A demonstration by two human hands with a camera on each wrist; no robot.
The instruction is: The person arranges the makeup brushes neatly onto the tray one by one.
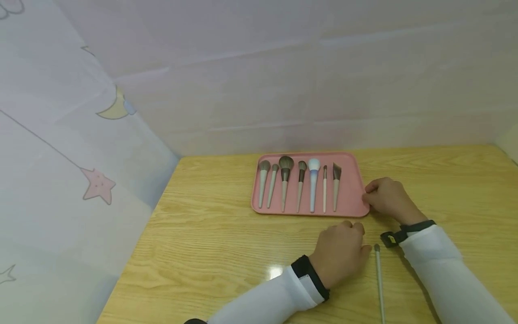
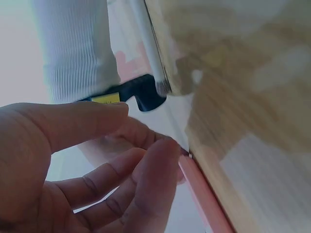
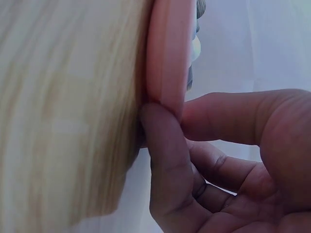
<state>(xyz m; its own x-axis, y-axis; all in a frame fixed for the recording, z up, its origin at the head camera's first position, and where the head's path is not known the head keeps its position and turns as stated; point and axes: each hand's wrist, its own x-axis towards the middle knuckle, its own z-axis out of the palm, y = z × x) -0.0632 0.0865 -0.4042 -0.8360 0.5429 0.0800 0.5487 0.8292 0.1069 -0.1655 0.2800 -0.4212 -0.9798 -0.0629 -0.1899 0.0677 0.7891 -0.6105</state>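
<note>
A pink tray (image 1: 351, 198) lies on the table with several makeup brushes (image 1: 313, 180) side by side on it, bristles toward the wall. My right hand (image 1: 390, 198) is at the tray's right edge. In the right wrist view, thumb and forefinger of the right hand (image 3: 218, 165) pinch the rim of the tray (image 3: 167, 53). In front of the tray hovers my left hand (image 1: 340, 252), its fingers loosely bent around nothing, as the left wrist view of the hand (image 2: 92, 165) also shows. A thin pale makeup brush (image 1: 379, 283) lies on the table between the forearms.
The wooden table (image 1: 194, 225) meets a pale cloth wall (image 1: 283, 90) right behind the tray. Another cloth wall (image 1: 60, 180) with star and moon pictures stands on the left. Dark straps (image 1: 309, 276) circle both wrists.
</note>
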